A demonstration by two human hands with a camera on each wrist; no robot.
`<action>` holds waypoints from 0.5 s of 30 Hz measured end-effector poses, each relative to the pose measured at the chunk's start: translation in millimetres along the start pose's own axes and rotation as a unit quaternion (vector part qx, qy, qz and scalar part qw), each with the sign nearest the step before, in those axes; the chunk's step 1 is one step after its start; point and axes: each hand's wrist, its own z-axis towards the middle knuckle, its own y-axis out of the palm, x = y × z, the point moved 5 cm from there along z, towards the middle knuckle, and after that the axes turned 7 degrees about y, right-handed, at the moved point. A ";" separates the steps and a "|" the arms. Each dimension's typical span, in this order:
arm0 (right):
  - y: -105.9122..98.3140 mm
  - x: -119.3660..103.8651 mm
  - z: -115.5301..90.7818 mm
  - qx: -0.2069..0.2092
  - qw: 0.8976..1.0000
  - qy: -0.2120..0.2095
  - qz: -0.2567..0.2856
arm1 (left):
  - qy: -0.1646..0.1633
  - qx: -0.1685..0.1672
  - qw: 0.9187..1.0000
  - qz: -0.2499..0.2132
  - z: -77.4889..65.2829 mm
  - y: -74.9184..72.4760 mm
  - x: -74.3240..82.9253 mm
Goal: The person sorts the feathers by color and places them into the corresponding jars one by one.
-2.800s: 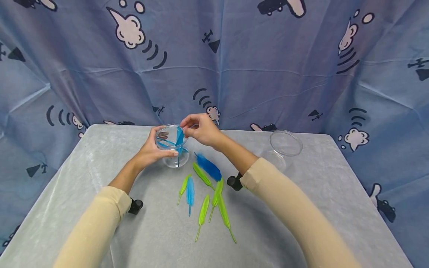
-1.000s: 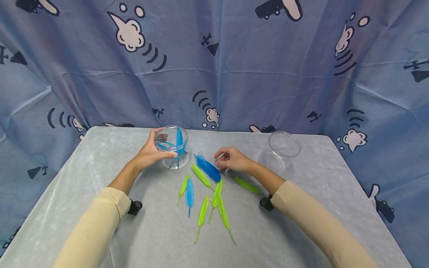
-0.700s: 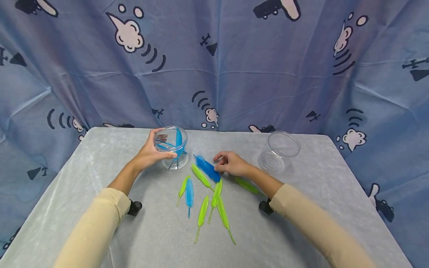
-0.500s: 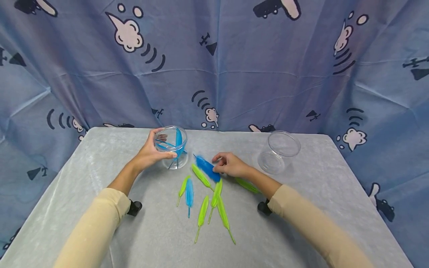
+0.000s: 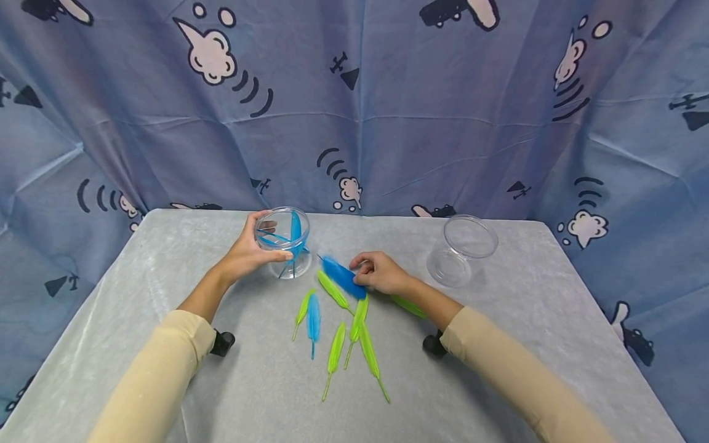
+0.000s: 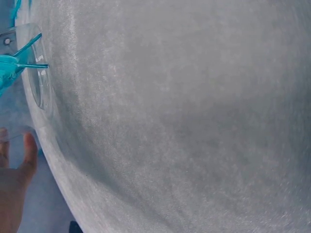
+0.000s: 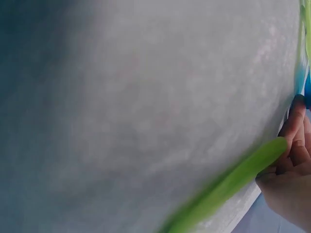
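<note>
The person's left grip [image 5: 249, 246] is wrapped round the upper part of a clear jar [image 5: 276, 269], thumb on the near side and fingers behind. Inside, several blue feathers [image 5: 296, 227] cross one another, one of them nearly upright; in the left wrist view two quills show through the wall near the base. Their exact number cannot be made out. The right grip [image 5: 382, 274] pinches a dark blue feather [image 5: 340, 275] at its right end, low over the counter [image 5: 249, 387]; the other end points toward the jar.

Just on the near side of it, a green feather [image 5: 332, 289] slants almost alongside. Two longer green feathers [image 5: 369, 354] overlap below the right grip. To their left lie a single green feather [image 5: 335, 351] and, nearer the jar, a light blue feather [image 5: 313, 314] beside a small green feather [image 5: 303, 311]. Another green feather [image 5: 408, 306] runs beneath the right wrist, where the forearm hides part of it. Past that forearm, near the far edge, stands a second clear jar [image 5: 449, 269]. A printed curtain [image 5: 354, 92] hangs behind.
</note>
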 end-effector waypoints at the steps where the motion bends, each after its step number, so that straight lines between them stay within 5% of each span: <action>1: -0.5 -0.1 -0.7 0.001 1.000 0.004 0.003 | 0.000 0.000 1.000 0.002 0.0 -0.2 0.0; 15: -8.7 1.7 -2.8 0.013 0.999 0.007 0.031 | -0.003 -0.002 1.000 -0.003 -0.1 -0.2 -0.5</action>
